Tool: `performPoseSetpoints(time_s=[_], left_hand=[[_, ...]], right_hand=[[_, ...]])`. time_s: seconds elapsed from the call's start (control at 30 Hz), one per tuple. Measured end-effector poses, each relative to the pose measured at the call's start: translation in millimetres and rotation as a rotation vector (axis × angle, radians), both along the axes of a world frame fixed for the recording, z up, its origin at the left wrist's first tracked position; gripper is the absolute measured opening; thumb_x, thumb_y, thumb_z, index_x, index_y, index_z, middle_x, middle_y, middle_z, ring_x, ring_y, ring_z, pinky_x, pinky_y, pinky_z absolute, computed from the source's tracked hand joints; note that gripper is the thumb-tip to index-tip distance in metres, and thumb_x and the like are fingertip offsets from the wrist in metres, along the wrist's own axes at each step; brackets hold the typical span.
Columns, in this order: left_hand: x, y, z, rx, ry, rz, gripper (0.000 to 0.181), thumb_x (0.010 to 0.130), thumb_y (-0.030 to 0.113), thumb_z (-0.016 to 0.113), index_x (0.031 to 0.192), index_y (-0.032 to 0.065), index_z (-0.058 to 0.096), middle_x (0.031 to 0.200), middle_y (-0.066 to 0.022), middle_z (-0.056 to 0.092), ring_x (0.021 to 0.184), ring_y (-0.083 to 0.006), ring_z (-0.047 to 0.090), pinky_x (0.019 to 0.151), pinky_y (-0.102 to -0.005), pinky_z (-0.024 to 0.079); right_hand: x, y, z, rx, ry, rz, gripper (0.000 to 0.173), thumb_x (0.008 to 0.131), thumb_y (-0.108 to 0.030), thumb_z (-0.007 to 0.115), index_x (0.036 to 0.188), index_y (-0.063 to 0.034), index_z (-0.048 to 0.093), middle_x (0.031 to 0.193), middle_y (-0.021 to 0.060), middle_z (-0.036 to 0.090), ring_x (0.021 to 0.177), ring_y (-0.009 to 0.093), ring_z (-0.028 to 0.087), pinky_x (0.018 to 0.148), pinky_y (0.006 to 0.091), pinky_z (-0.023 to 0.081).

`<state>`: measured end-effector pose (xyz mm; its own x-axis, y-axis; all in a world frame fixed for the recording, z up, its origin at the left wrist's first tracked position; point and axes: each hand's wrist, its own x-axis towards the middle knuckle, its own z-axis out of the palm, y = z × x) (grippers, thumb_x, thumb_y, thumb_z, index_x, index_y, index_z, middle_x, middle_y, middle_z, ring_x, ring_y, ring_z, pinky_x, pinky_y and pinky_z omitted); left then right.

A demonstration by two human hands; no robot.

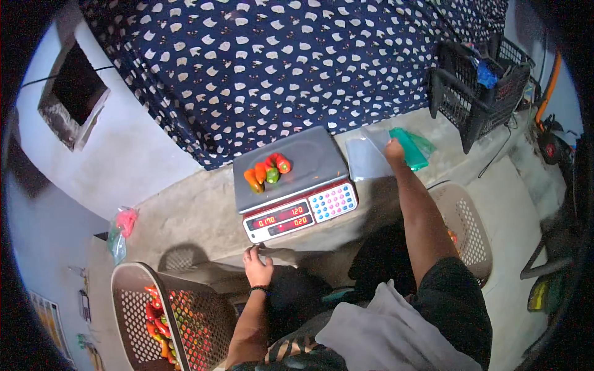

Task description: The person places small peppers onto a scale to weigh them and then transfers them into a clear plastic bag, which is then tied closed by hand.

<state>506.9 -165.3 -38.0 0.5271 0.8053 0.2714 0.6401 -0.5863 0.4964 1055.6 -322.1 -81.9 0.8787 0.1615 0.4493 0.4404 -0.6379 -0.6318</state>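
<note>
Several red, orange and green peppers (272, 170) lie on the dark platform of a digital scale (306, 155), towards its left side. My left hand (258, 267) is at the ledge's front edge, just below the scale's lower left corner, holding nothing, thumb apart from the fingers. To the right of the scale, my right hand (394, 151) has its fingers closed at the raised edge of a clear plastic bag (366, 160). Green plastic bags (410, 148) lie beside and partly under that hand. My fingertips there are partly hidden.
At lower left stands a perforated plastic basket (121, 278) holding many peppers; another basket (480, 246) is to my right. Black crates (457, 104) stand at the back right. Pink and green plastic bags (124, 222) lie at left. A patterned cloth (278, 69) hangs behind the scale.
</note>
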Motion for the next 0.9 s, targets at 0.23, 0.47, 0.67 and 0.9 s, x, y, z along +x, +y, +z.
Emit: performPoseSetpoints(time_s=[0.23,0.47,0.67,0.9], left_hand=[[-10.9,2.9,-10.9,0.004,0.002,0.025,0.047,0.069,0.015,0.062,0.113,0.0048,0.049,0.117,-0.0200,0.045,0.110,-0.0378,0.042,0.092,-0.0436,0.038],[-12.3,1.4,-9.5,-0.013,0.031,0.077,0.047,0.069,0.016,0.062,0.114,0.0047,0.049,0.118,-0.0188,0.045,0.111,-0.0375,0.042,0.093,-0.0434,0.038],[-20.4,-3.8,-4.1,-0.057,0.024,0.093,0.051,0.068,0.016,0.064,0.115,0.0029,0.048,0.120,-0.0224,0.044,0.110,-0.0411,0.042,0.095,-0.0448,0.036],[7.2,-4.5,-1.0,0.007,-0.025,-0.024,0.045,0.069,0.012,0.063,0.112,0.0066,0.050,0.113,-0.0179,0.047,0.104,-0.0373,0.046,0.088,-0.0434,0.041]], right_hand=[[4.6,-5.9,42.5,-0.008,0.441,0.557,0.016,0.079,-0.021,0.058,0.075,-0.0052,0.061,0.066,0.0075,0.060,0.060,0.021,0.056,0.054,0.0373,0.042],[4.4,8.6,70.9,0.402,0.478,0.372,0.015,0.080,-0.017,0.053,0.074,-0.0075,0.063,0.068,0.0011,0.058,0.055,0.013,0.048,0.047,0.0323,0.037],[-7.6,4.2,174.3,0.649,0.580,0.358,0.015,0.080,-0.007,0.047,0.072,-0.0064,0.060,0.065,0.0033,0.057,0.051,0.012,0.048,0.045,0.0291,0.037],[45.1,-53.2,238.1,0.662,0.465,0.470,0.018,0.086,-0.014,0.041,0.097,-0.0049,0.051,0.087,0.0119,0.063,0.061,0.018,0.058,0.050,0.0292,0.042]])
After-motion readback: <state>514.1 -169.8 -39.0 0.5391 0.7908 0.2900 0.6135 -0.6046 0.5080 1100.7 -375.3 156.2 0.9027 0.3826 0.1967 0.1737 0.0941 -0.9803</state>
